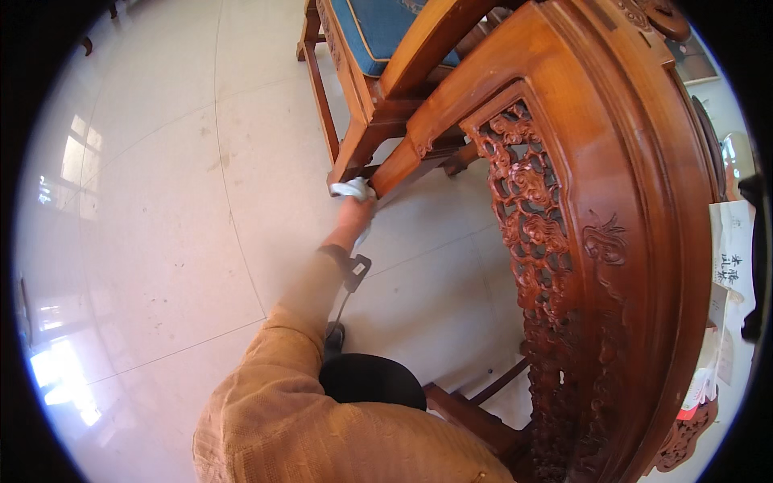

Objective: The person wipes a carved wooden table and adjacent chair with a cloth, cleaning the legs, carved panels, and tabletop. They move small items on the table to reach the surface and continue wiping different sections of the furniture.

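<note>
My left arm, in a tan sleeve with a dark band and small black device (357, 272) at the wrist, stretches down toward the floor. My left hand (353, 219) is closed on a white cloth (351, 189). The cloth lies against the lower end of a reddish-brown wooden table leg (394, 171), and part of it hangs below the hand. Most of the fingers are hidden by the cloth and the back of the hand. The leg belongs to a carved wooden table (636, 201) with an openwork panel (531, 193). My right hand is out of view.
Close beyond the leg stands a wooden chair (354, 133) with a blue cushion (374, 32). Pale floor tiles (161, 241) spread to the left, with bright window reflections. Papers (731, 253) lie on the table's right side. A wooden crossbar (499, 382) runs low near my dark-clothed knee (372, 381).
</note>
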A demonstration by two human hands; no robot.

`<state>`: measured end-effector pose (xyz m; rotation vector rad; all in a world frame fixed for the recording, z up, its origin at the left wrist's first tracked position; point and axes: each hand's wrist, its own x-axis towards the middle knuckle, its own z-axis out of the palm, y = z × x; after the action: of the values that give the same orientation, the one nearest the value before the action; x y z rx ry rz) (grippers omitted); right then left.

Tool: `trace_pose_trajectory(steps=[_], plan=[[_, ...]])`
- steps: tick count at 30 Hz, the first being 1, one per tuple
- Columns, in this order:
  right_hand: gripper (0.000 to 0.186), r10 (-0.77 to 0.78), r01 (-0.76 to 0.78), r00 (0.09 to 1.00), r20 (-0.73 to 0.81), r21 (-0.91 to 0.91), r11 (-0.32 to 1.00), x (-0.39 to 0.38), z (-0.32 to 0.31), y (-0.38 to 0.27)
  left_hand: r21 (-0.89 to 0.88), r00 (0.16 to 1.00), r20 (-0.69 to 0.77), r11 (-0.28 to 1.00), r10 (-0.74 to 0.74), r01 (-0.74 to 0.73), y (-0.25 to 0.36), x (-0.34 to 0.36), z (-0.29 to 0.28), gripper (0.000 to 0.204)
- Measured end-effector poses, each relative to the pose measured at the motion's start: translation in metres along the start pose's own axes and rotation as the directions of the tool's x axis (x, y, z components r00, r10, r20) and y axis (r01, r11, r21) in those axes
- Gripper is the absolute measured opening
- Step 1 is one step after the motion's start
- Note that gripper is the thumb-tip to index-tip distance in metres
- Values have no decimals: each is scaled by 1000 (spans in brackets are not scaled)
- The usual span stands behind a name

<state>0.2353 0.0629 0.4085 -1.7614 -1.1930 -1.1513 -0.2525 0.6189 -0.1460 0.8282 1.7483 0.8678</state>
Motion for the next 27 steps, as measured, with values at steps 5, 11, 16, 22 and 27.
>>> trace_pose_trajectory(steps=[5, 11, 16, 22, 27], plan=[[41, -55, 57, 998, 19, -173, 983, -2, 2, 2, -36, 995, -59, 996, 84, -86, 74, -32, -4, 47], [38, -17, 53, 989, 147, -247, 967, -5, 3, -24, -293, 772, -343, 719, 536, -630, 195, -161, -49, 36], [37, -264, 277, 961, 86, -233, 932, 0, 5, -18, -314, 791, -416, 745, 449, -588, 275, -168, -101, 34], [30, -174, 174, 985, 10, -104, 979, -2, 12, -17, -80, 861, -267, 880, 434, -468, 337, -190, -96, 45], [31, -223, 220, 975, -17, -114, 969, -4, 17, -17, -345, 673, -308, 581, 672, -737, 366, -227, -113, 34]])
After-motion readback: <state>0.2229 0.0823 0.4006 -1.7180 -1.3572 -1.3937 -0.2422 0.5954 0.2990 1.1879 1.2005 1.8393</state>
